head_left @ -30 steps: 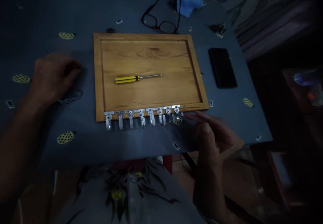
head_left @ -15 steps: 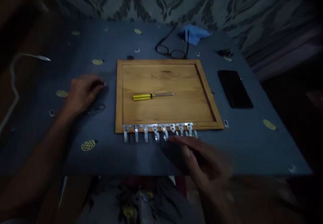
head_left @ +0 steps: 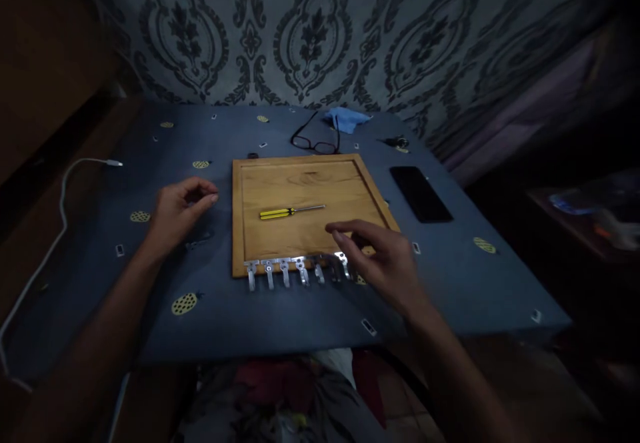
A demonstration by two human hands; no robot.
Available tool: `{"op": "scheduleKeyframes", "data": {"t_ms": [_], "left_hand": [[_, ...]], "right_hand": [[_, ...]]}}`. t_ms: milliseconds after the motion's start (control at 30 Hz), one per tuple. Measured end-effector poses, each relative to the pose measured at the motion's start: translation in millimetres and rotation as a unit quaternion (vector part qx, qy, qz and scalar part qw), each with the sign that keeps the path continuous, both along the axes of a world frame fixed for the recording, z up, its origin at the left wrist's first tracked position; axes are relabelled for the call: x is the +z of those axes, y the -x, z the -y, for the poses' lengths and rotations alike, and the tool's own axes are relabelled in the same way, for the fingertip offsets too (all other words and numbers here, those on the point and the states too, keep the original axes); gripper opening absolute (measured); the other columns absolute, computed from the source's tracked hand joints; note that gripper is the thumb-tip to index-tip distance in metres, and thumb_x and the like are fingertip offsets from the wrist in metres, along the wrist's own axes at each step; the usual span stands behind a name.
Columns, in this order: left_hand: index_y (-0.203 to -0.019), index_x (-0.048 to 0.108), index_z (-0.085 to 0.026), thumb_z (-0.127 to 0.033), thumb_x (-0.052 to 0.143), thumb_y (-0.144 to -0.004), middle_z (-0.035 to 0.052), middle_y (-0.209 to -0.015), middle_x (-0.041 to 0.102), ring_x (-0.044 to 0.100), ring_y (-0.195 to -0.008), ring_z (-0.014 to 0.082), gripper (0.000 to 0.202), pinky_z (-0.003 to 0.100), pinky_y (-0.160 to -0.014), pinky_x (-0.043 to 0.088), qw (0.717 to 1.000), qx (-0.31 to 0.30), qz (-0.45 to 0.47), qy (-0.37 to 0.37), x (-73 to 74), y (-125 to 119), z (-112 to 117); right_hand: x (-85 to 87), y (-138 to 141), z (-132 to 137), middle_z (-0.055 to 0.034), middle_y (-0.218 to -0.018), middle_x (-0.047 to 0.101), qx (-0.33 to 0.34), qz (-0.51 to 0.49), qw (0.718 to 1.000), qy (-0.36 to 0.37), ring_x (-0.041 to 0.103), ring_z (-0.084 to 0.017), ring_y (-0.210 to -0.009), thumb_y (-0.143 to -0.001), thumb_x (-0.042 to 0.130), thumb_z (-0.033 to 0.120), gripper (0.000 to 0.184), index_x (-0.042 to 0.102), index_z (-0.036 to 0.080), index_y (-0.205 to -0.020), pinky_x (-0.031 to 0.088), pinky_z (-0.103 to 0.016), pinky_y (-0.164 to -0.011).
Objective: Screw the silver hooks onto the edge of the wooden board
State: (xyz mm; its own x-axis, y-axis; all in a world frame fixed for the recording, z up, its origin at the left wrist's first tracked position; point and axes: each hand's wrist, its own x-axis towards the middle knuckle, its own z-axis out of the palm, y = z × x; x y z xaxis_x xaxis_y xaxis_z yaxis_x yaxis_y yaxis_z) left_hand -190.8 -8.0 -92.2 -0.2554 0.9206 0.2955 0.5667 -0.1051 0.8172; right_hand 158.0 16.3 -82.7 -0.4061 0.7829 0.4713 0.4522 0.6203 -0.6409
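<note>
R hand (head_left: 385, 263), loose & empty, hovers over hook row (head_left: 295, 271) at 5 o'clock of board (head_left: 300, 183); L hand (head_left: 177, 213) curls at 9, contents unclear; screwdriver (head_left: 287, 212) parked mid-board within reach.

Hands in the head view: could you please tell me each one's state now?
Left hand: fingertips pinched; anything held cannot be told.
Right hand: open, over the hooks.

Board (head_left: 300, 186) is laid on the table (head_left: 280, 316), just right of the left hand (head_left: 177, 215) fingers (head_left: 204, 198). Screwdriver (head_left: 291, 212) is set on it, a bit beyond the right hand (head_left: 387, 264) fingers (head_left: 350, 232); hooks (head_left: 285, 273) are lined up under them, phone (head_left: 421, 194) parked off to their right.
</note>
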Motion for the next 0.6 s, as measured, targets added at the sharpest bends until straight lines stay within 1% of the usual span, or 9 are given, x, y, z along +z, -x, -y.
{"op": "scheduleKeyframes", "data": {"t_ms": [33, 67, 133, 233, 267, 300, 400, 467, 600], "left_hand": [[-0.082, 0.074, -0.024, -0.04, 0.076, -0.075, 0.0009, -0.077, 0.072, 0.066, -0.073, 0.0187, 0.018, 0.03, -0.067, 0.052, 1.0, -0.012, 0.013, -0.005, 1.9, -6.6, 0.2], [-0.081, 0.074, -0.023, -0.039, 0.076, -0.074, 0.0005, -0.075, 0.071, 0.065, -0.071, 0.0179, 0.017, 0.029, -0.066, 0.051, 0.999, -0.023, 0.022, -0.009, 3.7, -13.4, 0.5], [-0.079, 0.074, -0.023, -0.038, 0.076, -0.073, 0.0003, -0.074, 0.071, 0.065, -0.071, 0.0173, 0.017, 0.029, -0.066, 0.051, 0.998, -0.044, 0.034, -0.014, 7.1, -26.5, 1.8], [-0.08, 0.075, -0.023, -0.038, 0.078, -0.073, 0.0008, -0.075, 0.072, 0.066, -0.073, 0.0178, 0.017, 0.029, -0.069, 0.053, 0.995, -0.086, 0.038, -0.008, 11.1, -44.0, 7.1], [-0.081, 0.075, -0.022, -0.038, 0.078, -0.074, 0.0011, -0.077, 0.073, 0.067, -0.074, 0.018, 0.017, 0.03, -0.07, 0.054, 0.994, -0.103, 0.038, -0.003, 12.4, -49.0, 9.7], [-0.082, 0.076, -0.022, -0.038, 0.079, -0.075, 0.0013, -0.077, 0.073, 0.067, -0.075, 0.018, 0.018, 0.03, -0.071, 0.054, 0.992, -0.12, 0.038, 0.001, 13.7, -53.7, 12.6], [-0.084, 0.077, -0.021, -0.038, 0.079, -0.077, 0.0019, -0.079, 0.075, 0.069, -0.075, 0.0173, 0.019, 0.028, -0.071, 0.054, 0.987, -0.158, 0.03, 0.016, 18.0, -66.4, 21.5], [-0.085, 0.077, -0.02, -0.037, 0.079, -0.079, 0.002, -0.079, 0.076, 0.069, -0.075, 0.0168, 0.018, 0.027, -0.07, 0.053, 0.984, -0.176, 0.02, 0.023, 21.2, -74.8, 26.1], [-0.085, 0.077, -0.02, -0.033, 0.075, -0.082, 0.0011, -0.079, 0.076, 0.069, -0.075, 0.016, 0.014, 0.026, -0.072, 0.053, 0.977, -0.213, -0.001, 0.032, 26.2, -92.7, 29.4]], "right_hand": [[-1.2, 2.6, -8.9, -0.0008, -0.081, 0.081, 0.015, 0.029, 0.999, 0.003, 0.065, -0.013, -0.054, -0.099, 0.065, 0.029, 0.015, 0.078, 0.022, -0.101, 0.048, -0.026, -0.052], [-1.8, 7.4, -18.3, -0.0011, -0.082, 0.08, 0.039, 0.061, 0.997, 0.005, 0.062, -0.013, -0.054, -0.098, 0.064, 0.028, 0.016, 0.078, 0.022, -0.104, 0.048, -0.027, -0.055], [-1.8, 22.7, -36.8, -0.0046, -0.096, 0.08, 0.07, 0.134, 0.988, -0.002, 0.063, -0.015, -0.062, -0.095, 0.065, 0.022, 0.018, 0.077, 0.021, -0.109, 0.051, -0.031, -0.065], [-0.8, 51.7, -56.4, -0.013, -0.122, 0.075, 0.098, 0.266, 0.959, -0.008, 0.07, -0.024, -0.096, -0.094, 0.064, 0.015, 0.031, 0.072, 0.016, -0.123, 0.051, -0.036, -0.085], [-0.4, 60.3, -59.6, -0.0142, -0.126, 0.073, 0.108, 0.279, 0.954, -0.006, 0.069, -0.027, -0.103, -0.093, 0.064, 0.014, 0.031, 0.071, 0.016, -0.123, 0.05, -0.037, -0.086], [0.0, 67.7, -61.3, -0.0144, -0.127, 0.073, 0.119, 0.29, 0.95, -0.004, 0.068, -0.028, -0.106, -0.094, 0.063, 0.015, 0.029, 0.071, 0.017, -0.122, 0.049, -0.037, -0.086], [0.0, 81.3, -59.6, -0.0138, -0.128, 0.071, 0.152, 0.328, 0.932, -0.002, 0.067, -0.029, -0.108, -0.097, 0.057, 0.018, 0.028, 0.069, 0.017, -0.123, 0.046, -0.036, -0.083], [-1.2, 84.9, -56.5, -0.0147, -0.128, 0.071, 0.158, 0.352, 0.922, -0.004, 0.067, -0.029, -0.108, -0.101, 0.051, 0.019, 0.03, 0.068, 0.016, -0.124, 0.045, -0.037, -0.083], [-4.7, 84.6, -55.0, -0.0171, -0.125, 0.07, 0.146, 0.362, 0.921, -0.004, 0.068, -0.03, -0.104, -0.103, 0.046, 0.02, 0.027, 0.07, 0.015, -0.114, 0.046, -0.038, -0.083]]}}
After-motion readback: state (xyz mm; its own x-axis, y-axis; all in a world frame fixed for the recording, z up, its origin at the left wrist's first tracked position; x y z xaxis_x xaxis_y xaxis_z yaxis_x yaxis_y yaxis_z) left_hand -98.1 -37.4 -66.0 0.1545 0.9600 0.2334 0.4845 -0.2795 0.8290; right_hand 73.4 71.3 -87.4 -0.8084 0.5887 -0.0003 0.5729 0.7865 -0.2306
